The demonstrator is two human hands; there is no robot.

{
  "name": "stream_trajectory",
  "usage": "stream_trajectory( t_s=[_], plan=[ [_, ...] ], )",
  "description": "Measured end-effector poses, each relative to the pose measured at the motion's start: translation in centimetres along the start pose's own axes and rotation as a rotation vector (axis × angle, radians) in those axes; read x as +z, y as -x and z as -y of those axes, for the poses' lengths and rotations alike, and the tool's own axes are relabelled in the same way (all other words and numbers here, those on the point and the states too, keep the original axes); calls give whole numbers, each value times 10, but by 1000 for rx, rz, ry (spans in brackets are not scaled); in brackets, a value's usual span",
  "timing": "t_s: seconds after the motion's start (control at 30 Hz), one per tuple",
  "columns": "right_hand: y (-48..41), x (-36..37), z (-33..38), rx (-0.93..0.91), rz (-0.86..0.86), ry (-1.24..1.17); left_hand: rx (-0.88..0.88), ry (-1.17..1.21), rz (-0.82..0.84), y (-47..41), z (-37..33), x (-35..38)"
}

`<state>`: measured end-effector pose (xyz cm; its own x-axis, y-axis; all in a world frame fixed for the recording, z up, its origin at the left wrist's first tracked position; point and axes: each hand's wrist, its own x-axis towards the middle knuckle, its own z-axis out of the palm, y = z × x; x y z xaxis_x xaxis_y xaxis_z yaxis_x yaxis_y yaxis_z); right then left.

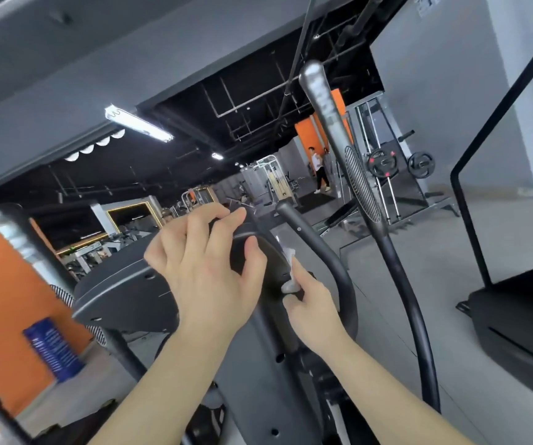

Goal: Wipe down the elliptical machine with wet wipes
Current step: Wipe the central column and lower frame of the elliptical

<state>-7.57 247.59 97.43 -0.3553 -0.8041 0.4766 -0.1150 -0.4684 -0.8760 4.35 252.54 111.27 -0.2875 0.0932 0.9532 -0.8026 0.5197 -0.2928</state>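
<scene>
Fingers of your left hand (207, 268) curl over the console (124, 293) rim while your right hand (315, 311) pinches the wet wipe (290, 256) against its edge.

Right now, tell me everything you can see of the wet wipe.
The wet wipe is small, white, thin-looking, crumpled into a narrow upright wad. The right hand pinches its lower part and holds it against the right edge of the elliptical console; its upper end pokes free above the forefinger. The left hand grips the console's top, clear of the wipe.
</scene>
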Motion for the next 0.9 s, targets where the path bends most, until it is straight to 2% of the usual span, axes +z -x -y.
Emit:
stream_trajectory(
  t_s=[0.1, 0.2, 0.27, 0.4, 0.5, 0.57, 0.73, 0.9],
  plan=[
    [2, -1, -2, -60, -5, -102, 5, -7, -15, -1, -1, 2],
    [-12, 4, -21, 58, -14, -60, -3, -8, -20, -1, -1, 3],
    [-19, 6, -36, 134, 49, -34, -5, -5, -17, -1, -1, 3],
    [-30, 13, -43, 308, 81, -84, -10, -8, -16, -1, -2, 6],
    [-25, 14, -32, 344, 35, -192, -15, 0, -19, 0, -1, 6],
    [-16, 10, -16, 287, -11, -214, -22, 10, -3, 0, -2, 4],
    [6, 7, 33, -31, -47, -270, -69, 58, 112, -1, -4, -6],
    [21, 3, 81, -89, -83, -198, -54, 130, 274, -2, 3, -25]
  ],
)
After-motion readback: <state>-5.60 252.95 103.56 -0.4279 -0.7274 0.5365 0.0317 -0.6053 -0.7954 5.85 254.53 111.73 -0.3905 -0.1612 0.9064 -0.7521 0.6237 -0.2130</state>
